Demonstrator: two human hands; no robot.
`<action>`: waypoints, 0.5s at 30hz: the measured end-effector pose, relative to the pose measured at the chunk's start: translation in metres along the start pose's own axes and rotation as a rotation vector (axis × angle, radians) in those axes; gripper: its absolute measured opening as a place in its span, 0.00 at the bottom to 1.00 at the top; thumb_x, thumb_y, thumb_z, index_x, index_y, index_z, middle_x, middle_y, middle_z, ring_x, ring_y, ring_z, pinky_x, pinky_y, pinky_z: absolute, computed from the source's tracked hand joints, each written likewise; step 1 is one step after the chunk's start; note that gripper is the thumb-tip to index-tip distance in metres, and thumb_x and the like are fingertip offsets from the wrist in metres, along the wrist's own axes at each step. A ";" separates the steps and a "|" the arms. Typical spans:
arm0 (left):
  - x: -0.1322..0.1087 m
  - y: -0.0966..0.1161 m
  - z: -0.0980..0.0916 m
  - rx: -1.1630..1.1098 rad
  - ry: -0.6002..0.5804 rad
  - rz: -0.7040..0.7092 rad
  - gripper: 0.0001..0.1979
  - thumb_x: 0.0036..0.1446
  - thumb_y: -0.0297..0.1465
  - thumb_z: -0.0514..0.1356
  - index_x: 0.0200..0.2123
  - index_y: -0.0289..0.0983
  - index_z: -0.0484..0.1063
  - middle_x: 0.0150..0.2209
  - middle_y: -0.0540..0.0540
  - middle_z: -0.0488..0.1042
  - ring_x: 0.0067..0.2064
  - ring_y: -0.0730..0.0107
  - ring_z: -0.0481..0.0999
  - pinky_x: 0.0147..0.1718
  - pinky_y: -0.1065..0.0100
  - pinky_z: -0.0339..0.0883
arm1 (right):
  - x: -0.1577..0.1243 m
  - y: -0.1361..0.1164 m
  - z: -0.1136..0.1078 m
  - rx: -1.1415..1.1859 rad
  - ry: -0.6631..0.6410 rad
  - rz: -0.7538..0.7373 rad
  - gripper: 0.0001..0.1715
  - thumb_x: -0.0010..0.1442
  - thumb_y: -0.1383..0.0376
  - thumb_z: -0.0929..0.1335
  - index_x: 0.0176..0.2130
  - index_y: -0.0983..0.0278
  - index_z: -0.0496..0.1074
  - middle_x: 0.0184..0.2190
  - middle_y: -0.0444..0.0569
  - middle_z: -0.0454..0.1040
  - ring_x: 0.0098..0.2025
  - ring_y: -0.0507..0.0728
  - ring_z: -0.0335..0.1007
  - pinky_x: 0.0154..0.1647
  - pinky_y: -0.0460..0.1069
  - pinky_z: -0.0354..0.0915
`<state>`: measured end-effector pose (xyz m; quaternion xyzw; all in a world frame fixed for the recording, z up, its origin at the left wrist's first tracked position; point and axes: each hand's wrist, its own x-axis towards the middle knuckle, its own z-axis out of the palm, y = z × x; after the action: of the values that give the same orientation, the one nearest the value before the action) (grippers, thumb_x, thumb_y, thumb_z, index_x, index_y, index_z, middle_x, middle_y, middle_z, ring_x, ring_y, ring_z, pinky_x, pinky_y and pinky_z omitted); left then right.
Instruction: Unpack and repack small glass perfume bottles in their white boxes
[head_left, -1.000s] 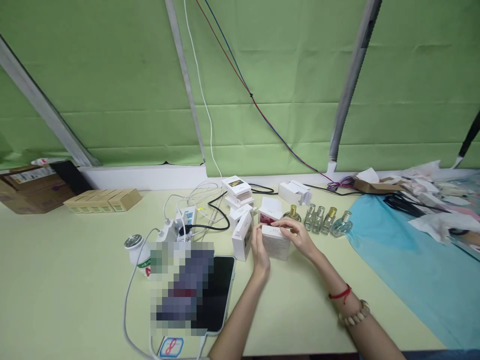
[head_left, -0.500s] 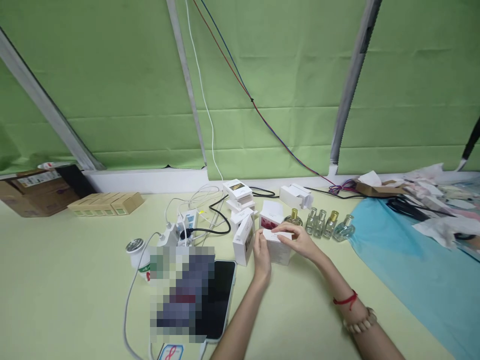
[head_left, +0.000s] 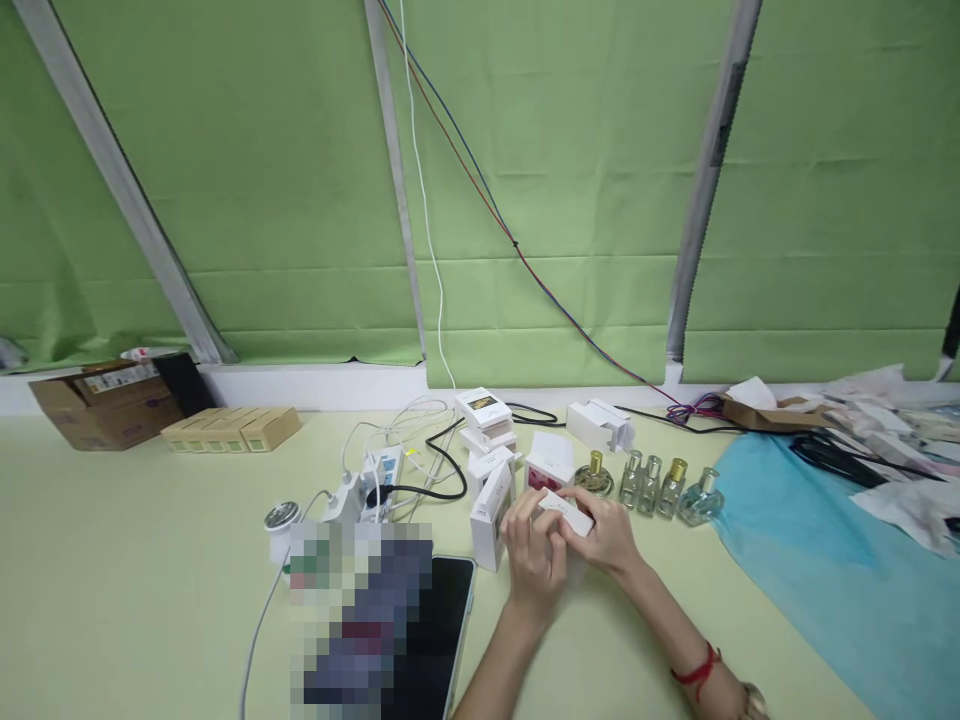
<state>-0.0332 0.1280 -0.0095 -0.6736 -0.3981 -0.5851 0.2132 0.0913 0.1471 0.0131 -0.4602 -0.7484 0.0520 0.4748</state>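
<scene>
Between my two hands is a small white box [head_left: 568, 512], its narrow printed face turned up and most of its body hidden by fingers. My left hand [head_left: 534, 555] wraps the box from the left, fingers curled over its near side. From the right, my right hand [head_left: 609, 535] grips the other end, thumb and fingers on its edges. Just left of my hands stands a white box [head_left: 491, 515] on edge. Behind them is a white box with a red picture [head_left: 549, 462]. Glass perfume bottles [head_left: 651, 485] stand in a row to the right.
A stack of white boxes [head_left: 484, 412] and an opened white carton [head_left: 600, 425] sit at the back. A power strip [head_left: 382, 470] with cables, a white jar [head_left: 281, 530] and a phone [head_left: 439, 630] lie left. Kraft boxes [head_left: 232, 428] are farther left; blue sheeting [head_left: 832, 570] covers the right.
The white box has turned and tilted between my hands. My left hand has moved from its left side to curl across its near side. The camera view has shifted slightly.
</scene>
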 end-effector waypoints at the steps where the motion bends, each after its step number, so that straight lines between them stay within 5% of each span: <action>1: 0.001 -0.003 -0.001 0.079 0.027 0.055 0.11 0.52 0.23 0.54 0.38 0.39 0.69 0.45 0.47 0.71 0.54 0.71 0.66 0.54 0.68 0.53 | 0.000 0.000 0.001 -0.010 0.018 -0.008 0.18 0.50 0.57 0.64 0.37 0.64 0.74 0.16 0.42 0.66 0.17 0.47 0.61 0.20 0.41 0.54; 3: 0.005 -0.009 -0.003 0.254 0.058 0.052 0.12 0.51 0.24 0.56 0.40 0.41 0.70 0.46 0.48 0.72 0.56 0.68 0.64 0.56 0.65 0.50 | -0.002 0.001 0.002 -0.034 0.064 -0.037 0.18 0.51 0.57 0.64 0.38 0.64 0.74 0.15 0.41 0.63 0.15 0.46 0.58 0.18 0.41 0.53; 6: 0.010 -0.021 -0.004 0.393 0.082 -0.213 0.16 0.52 0.28 0.57 0.46 0.41 0.70 0.52 0.45 0.69 0.59 0.60 0.61 0.58 0.58 0.49 | -0.004 0.003 0.002 -0.078 0.121 -0.093 0.17 0.52 0.58 0.64 0.38 0.64 0.74 0.14 0.41 0.63 0.15 0.45 0.58 0.18 0.41 0.53; 10: 0.012 -0.027 -0.004 0.234 0.085 -0.586 0.22 0.54 0.33 0.55 0.52 0.38 0.64 0.54 0.41 0.66 0.57 0.59 0.63 0.54 0.58 0.58 | -0.004 0.008 0.001 -0.143 0.158 -0.161 0.16 0.52 0.58 0.66 0.38 0.63 0.74 0.17 0.41 0.67 0.15 0.44 0.59 0.19 0.41 0.54; 15: 0.006 -0.010 0.001 0.103 -0.041 -0.696 0.29 0.53 0.36 0.56 0.58 0.41 0.54 0.56 0.39 0.61 0.48 0.67 0.70 0.41 0.67 0.66 | 0.001 0.015 -0.002 -0.258 0.144 -0.236 0.20 0.53 0.54 0.68 0.43 0.62 0.74 0.36 0.46 0.74 0.34 0.50 0.71 0.29 0.41 0.61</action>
<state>-0.0404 0.1358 -0.0056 -0.4975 -0.6371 -0.5882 0.0264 0.1026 0.1556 0.0071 -0.4288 -0.7617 -0.1333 0.4670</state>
